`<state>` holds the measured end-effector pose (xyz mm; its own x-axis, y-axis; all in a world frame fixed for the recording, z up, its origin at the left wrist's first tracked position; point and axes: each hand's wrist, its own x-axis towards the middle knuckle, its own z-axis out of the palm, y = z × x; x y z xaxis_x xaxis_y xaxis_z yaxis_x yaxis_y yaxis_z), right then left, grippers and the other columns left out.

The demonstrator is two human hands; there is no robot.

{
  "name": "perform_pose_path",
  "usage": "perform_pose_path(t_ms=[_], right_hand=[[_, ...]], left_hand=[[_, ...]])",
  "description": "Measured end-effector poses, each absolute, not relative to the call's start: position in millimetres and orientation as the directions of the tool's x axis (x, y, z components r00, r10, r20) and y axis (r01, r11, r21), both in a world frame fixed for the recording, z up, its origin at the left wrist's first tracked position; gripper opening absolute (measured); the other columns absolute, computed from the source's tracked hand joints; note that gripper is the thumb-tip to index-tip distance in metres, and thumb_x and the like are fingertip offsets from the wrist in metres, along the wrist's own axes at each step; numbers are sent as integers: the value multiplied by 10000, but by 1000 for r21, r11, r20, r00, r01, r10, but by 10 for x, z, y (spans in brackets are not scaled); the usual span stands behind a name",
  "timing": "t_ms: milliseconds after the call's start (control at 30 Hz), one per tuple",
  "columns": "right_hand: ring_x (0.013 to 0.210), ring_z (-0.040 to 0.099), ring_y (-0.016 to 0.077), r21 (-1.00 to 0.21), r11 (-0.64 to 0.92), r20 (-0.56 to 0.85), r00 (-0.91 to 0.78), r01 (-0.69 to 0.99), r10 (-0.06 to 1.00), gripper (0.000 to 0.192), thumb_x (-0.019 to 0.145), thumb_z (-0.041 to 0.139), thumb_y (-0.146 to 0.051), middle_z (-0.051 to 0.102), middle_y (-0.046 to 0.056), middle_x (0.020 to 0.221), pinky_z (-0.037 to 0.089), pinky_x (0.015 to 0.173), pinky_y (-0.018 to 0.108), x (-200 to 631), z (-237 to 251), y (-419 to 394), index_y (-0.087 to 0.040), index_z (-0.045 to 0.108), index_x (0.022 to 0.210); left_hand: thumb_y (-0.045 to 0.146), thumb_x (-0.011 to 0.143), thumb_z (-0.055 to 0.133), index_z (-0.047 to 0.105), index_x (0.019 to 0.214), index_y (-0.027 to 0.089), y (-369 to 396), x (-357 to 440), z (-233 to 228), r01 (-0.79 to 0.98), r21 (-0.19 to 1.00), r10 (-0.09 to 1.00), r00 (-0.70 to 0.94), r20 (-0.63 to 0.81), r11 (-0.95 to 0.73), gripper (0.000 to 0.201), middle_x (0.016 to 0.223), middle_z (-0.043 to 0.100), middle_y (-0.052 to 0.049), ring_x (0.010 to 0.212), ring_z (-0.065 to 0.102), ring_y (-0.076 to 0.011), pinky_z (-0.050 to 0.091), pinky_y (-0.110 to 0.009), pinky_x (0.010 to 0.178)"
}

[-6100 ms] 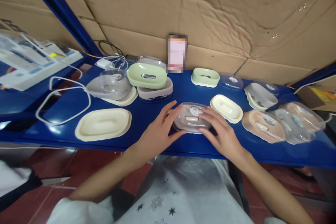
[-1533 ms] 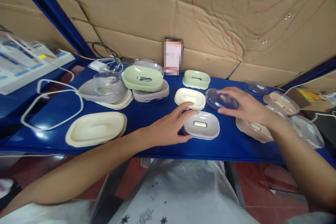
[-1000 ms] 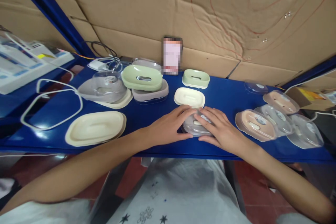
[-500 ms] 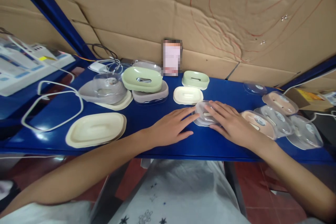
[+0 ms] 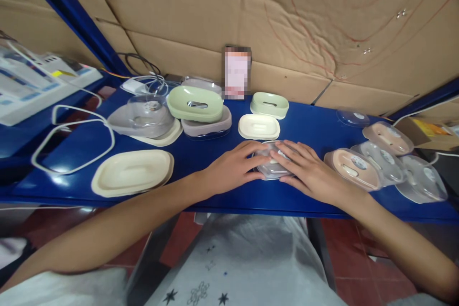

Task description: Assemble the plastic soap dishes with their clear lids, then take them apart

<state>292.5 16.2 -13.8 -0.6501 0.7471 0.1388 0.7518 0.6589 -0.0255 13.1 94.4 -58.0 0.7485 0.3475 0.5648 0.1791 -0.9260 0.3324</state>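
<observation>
A soap box (image 5: 270, 170) with a clear lid and a grey base lies flat on the blue table in front of me. My left hand (image 5: 233, 166) holds its left end, fingertips on the lid and thumb low at the near side. Over the right part of the lid spread the fingers of my right hand (image 5: 310, 172), thumb at the near edge. Much of the box is hidden under both hands. Just beyond it are a cream tray (image 5: 258, 127) and a green soap dish (image 5: 269, 105). Lidded peach boxes (image 5: 353, 169) and a clear-lidded grey one (image 5: 385, 162) sit right of my right hand.
Stacked cream trays (image 5: 132, 172) lie at the left front. Behind them are a grey dish (image 5: 141, 119) and a green dish (image 5: 195, 103) on a lilac one (image 5: 210, 124). A phone (image 5: 236, 74) leans on the cardboard wall. White cable (image 5: 73, 146) loops at the left.
Both hands have closed in around the soap box, which now sits slightly nearer and further left, its label showing between my fingers. The view has shifted a little.
</observation>
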Motion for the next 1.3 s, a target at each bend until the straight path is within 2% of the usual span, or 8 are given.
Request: perform_pose_path(t_ms=[233, 433, 633, 900, 1000, 1100, 1200, 1300], right_hand=[[1616, 363, 340, -10, 706, 157, -696, 708, 700, 740, 1122, 529, -378, 388, 119, 1747, 427, 1240, 635, 2960, -137, 208, -326, 157, 1759], [1560, 449, 360, 94, 696, 190, -700, 711, 689, 759, 1099, 582, -338, 434, 145, 1716, 432, 1233, 651, 2935, -187, 174, -310, 199, 1755], [1608, 376, 371, 98, 695, 186, -699, 712, 690, 827, 1098, 583, -317, 424, 112, 1727, 406, 1253, 694, 2928, -198, 140, -342, 93, 1763], [1508, 519, 369, 174, 692, 211, -713, 701, 669, 884, 1067, 646, -368, 475, 142, 1690, 468, 1220, 652, 2912, -241, 88, -312, 107, 1765], [1568, 441, 377, 129, 704, 222, -712, 698, 666, 900, 1066, 649, -357, 446, 123, 1711, 407, 1252, 692, 2918, -257, 72, -332, 80, 1763], [1641, 317, 354, 5, 717, 211, -702, 697, 680, 816, 1096, 591, -360, 383, 89, 1751, 385, 1269, 684, 2918, -236, 63, -370, 111, 1756], [1632, 341, 338, -81, 713, 210, -688, 696, 695, 765, 1108, 564, -379, 402, 77, 1743, 439, 1239, 645, 2912, -225, 46, -390, 148, 1751], [1615, 371, 366, -131, 685, 250, -645, 716, 722, 863, 1057, 649, -468, 403, 96, 1740, 431, 1239, 663, 2933, -274, 9, -378, 149, 1754]], left_hand=[[403, 980, 772, 668, 1222, 203, 966, 122, -606, 167, 337, 346, 732, 587, -926, 331, 1335, 644, -128, 1276, 640, -275, 579, -474, 1102], [425, 991, 767, 677, 1236, 225, 966, 109, -594, 179, 359, 359, 765, 535, -916, 328, 1338, 630, -123, 1280, 619, -283, 549, -485, 1116], [437, 947, 819, 674, 1206, 219, 962, 115, -604, 168, 366, 360, 752, 553, -915, 368, 1303, 631, -113, 1237, 626, -277, 557, -466, 1088], [446, 920, 840, 705, 1112, 178, 983, 105, -604, 121, 347, 310, 763, 568, -930, 356, 1206, 657, -114, 1163, 613, -266, 563, -437, 1042], [465, 920, 836, 711, 1098, 183, 990, 98, -599, 114, 354, 307, 772, 556, -928, 356, 1195, 654, -110, 1153, 613, -262, 562, -433, 1044], [461, 936, 822, 708, 1126, 203, 1009, 77, -584, 91, 367, 291, 789, 540, -926, 340, 1236, 650, -111, 1180, 618, -262, 562, -427, 1052], [402, 961, 807, 696, 1281, 230, 1047, 39, -556, 32, 390, 255, 805, 536, -920, 380, 1282, 653, -119, 1236, 620, -269, 549, -446, 1102], [350, 979, 796, 669, 1392, 275, 1095, -12, -513, 3, 430, 247, 823, 511, -903, 439, 1342, 647, -121, 1300, 618, -272, 525, -468, 1158]])
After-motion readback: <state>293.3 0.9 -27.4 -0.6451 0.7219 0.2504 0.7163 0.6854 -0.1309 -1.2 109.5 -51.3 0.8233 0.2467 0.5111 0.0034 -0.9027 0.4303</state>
